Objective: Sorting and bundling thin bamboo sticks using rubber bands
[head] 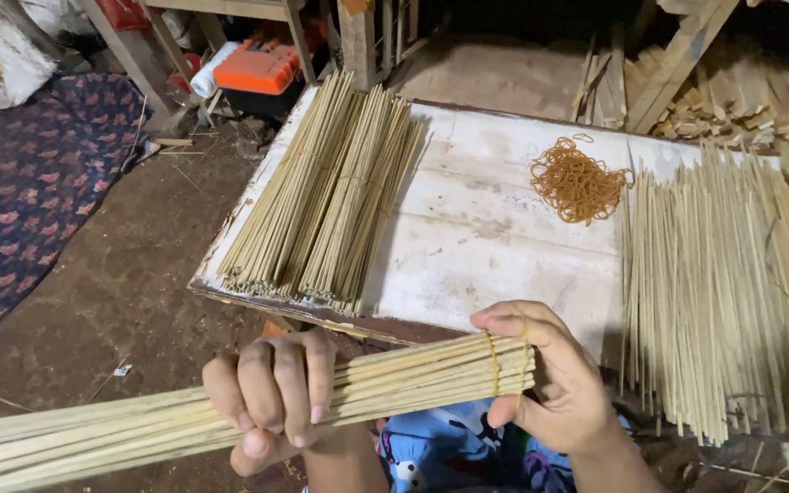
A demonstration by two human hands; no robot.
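Observation:
A bundle of thin bamboo sticks [394,383] lies across my lap, running off to the lower left. My left hand [271,393] is wrapped around its middle. My right hand [545,374] grips the bundle's right end, where a tan rubber band [493,363] circles the sticks; my fingers pinch at that band. Just beyond my hands is a worn white board [495,237] serving as a low table.
Tied stick bundles [326,201] lie on the board's left side, a heap of rubber bands [579,183] at its back, and loose sticks [732,292] spread at the right. An orange case [257,68], patterned cloth [34,183] and wood offcuts [741,91] surround the dirt floor.

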